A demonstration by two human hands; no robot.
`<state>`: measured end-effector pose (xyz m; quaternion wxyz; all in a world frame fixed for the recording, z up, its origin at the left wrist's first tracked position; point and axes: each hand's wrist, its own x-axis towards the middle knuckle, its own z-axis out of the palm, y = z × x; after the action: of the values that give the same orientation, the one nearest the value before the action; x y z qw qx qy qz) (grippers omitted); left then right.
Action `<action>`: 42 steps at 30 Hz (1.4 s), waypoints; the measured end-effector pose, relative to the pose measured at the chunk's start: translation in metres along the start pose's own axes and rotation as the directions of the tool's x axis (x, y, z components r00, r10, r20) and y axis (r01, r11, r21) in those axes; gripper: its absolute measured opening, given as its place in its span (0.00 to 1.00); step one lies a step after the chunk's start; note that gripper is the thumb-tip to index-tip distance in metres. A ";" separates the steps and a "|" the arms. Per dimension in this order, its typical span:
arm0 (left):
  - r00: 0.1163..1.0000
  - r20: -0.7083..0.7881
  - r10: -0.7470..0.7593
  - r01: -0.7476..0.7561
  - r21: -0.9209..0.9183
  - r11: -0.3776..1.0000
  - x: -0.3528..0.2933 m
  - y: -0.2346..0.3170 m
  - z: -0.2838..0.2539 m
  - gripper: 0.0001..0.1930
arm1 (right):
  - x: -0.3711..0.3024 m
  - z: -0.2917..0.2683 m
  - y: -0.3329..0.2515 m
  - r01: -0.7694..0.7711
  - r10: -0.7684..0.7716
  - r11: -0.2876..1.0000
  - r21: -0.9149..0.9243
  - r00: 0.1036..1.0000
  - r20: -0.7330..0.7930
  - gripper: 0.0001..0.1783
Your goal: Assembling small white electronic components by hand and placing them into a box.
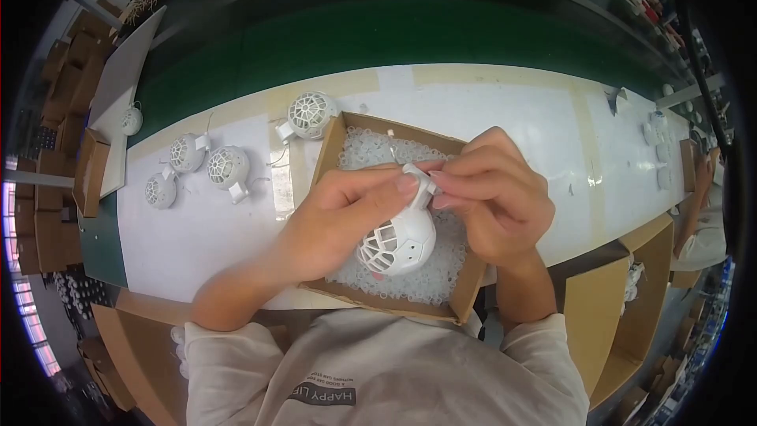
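Observation:
A white ball-shaped plastic housing (398, 243) with a lattice of openings hangs over a shallow cardboard box (325, 159), its square neck pointing up. My left hand (344, 209) is closed around that neck, thumb on top. From the right, my right hand (501, 193) pinches with thumb and fingertips at the neck's side; whatever is between the fingertips is too small to make out. A short wire with a small connector (391, 136) sticks up beyond the neck. Many small translucent rings (441, 268) fill the box beneath both hands.
Several similar white housings stand on the white-topped table: one (311, 114) behind the box, others (229, 167) to the left. A green surface (331, 35) runs behind the table. Open cartons stand at the lower left (142, 355) and lower right (591, 308). Another person's arm (702, 197) shows at far right.

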<state>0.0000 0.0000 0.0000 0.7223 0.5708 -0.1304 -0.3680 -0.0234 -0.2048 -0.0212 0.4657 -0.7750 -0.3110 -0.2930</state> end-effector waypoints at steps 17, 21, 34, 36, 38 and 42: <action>0.984 -0.036 0.177 -0.149 0.391 0.908 -0.006 -0.002 0.003 0.15 | 0.011 -0.007 -0.003 0.123 -0.114 0.967 -0.224 0.992 0.053 0.12; 0.931 -0.013 0.366 -0.263 0.672 0.693 -0.008 -0.004 0.008 0.17 | 0.010 -0.004 -0.009 -0.043 0.050 0.988 -0.150 0.998 0.043 0.11; 0.696 0.044 0.717 -0.403 0.850 0.338 -0.011 -0.006 0.011 0.22 | 0.002 0.000 -0.009 0.019 -0.026 0.995 -0.097 0.997 -0.072 0.13; 0.640 0.026 0.768 -0.297 0.930 0.216 -0.025 -0.002 0.008 0.22 | 0.008 0.006 -0.020 0.120 -0.127 0.984 -0.129 0.991 -0.046 0.13; 0.694 0.106 0.712 -0.251 0.963 0.101 -0.037 -0.001 0.006 0.23 | 0.006 0.003 -0.034 0.152 -0.100 0.892 -0.425 0.985 0.142 0.14; 0.799 0.014 0.602 -0.165 0.967 0.196 -0.095 0.010 -0.017 0.24 | 0.017 0.019 -0.051 0.031 0.026 0.986 -0.164 0.941 0.337 0.12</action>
<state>-0.0521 0.0778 0.0256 0.3289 0.8833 -0.3213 0.0917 -0.0476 -0.1653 0.0117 0.3386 -0.8496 -0.3614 -0.1814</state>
